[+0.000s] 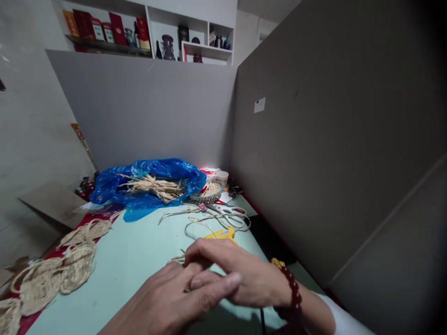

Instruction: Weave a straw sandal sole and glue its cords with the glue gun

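Note:
My left hand (167, 298) and my right hand (244, 274) meet low in the middle of the head view, above the pale green tabletop (139, 251). The fingers of both are bent and pressed together, overlapping one another. What they hold, if anything, is hidden between them. Frayed straw strands (177, 258) show just beyond the left knuckles; whether these reach into the fingers I cannot tell. Right behind the right hand lies a yellow glue gun (223, 233), partly covered by it. A red bead bracelet (292, 291) circles the right wrist.
Small woven straw slippers (78, 267) line the left edge. At the back, a blue plastic bag (150, 166) holds a dried straw bundle (153, 187). Beside it are a woven basket (209, 193), a paper cup (222, 177) and scissors (232, 215). A grey partition (331, 139) rises on the right.

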### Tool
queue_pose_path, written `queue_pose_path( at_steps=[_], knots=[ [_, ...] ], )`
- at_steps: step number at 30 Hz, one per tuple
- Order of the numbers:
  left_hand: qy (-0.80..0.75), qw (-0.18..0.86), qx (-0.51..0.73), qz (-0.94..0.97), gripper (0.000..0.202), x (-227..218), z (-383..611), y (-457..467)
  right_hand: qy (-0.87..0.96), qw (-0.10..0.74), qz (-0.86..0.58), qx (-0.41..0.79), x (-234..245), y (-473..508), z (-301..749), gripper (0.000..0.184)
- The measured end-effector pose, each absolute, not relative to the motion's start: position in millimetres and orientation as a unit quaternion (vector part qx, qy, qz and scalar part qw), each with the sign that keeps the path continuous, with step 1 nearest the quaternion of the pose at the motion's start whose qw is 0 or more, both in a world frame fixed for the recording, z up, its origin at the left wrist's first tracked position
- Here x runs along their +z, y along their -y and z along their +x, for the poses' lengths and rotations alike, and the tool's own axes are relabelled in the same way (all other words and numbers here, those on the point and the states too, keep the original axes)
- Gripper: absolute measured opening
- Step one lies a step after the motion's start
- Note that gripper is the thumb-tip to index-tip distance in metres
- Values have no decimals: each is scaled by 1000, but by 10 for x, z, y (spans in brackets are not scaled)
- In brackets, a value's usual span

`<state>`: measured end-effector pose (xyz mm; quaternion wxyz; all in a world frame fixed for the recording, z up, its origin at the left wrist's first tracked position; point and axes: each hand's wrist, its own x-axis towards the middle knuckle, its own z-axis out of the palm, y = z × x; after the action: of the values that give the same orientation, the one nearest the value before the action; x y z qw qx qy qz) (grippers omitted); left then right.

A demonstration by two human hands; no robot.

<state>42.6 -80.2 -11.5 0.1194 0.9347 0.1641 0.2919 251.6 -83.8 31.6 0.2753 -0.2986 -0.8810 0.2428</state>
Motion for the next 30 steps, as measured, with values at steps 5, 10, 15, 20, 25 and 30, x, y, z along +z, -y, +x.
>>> queue_pose_path(
  at_steps=[5, 10, 15, 20, 25, 30],
  knots=[
    [-153, -31, 273, 949, 43, -31, 423, 856, 816, 372, -313, 313, 508, 809, 2703, 14],
    [-139, -58, 262, 953, 29, -26, 441, 792, 892, 274, -304, 191, 463, 953, 2547, 21],
    [-137, 40, 218, 965, 22, 123, 496, 929, 922, 214, -305, 106, 389, 1106, 2380, 36],
    [-138, 84, 191, 968, 15, 121, 483, 1011, 903, 238, -298, 198, 267, 1075, 2294, 49],
    [-138, 162, 228, 950, 24, 96, 464, 1010, 877, 262, -311, 257, 249, 1124, 2213, 46],
    [-135, 136, 257, 947, 24, 203, 412, 942, 843, 302, -350, 275, 295, 1044, 2149, 34]
  ],
)
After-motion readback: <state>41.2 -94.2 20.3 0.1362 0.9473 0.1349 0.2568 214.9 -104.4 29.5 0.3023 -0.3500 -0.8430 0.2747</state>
